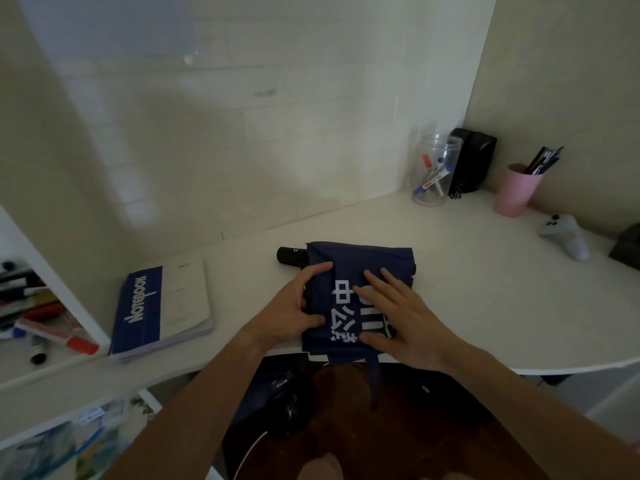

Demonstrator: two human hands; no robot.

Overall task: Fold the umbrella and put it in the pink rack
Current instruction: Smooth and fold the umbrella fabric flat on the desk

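Umbrella (360,271), one, navy, collapsed, lies at the tabletop's (485,289) near edge. Left hand (294,306) clasps its left side; right hand (398,310) presses flat, fingers spread, grasping nothing. One notebook (162,306) near the left edge; two pen cups at the far right corner.

Dim room; white tiled wall (214,140); white corner desk (485,306).
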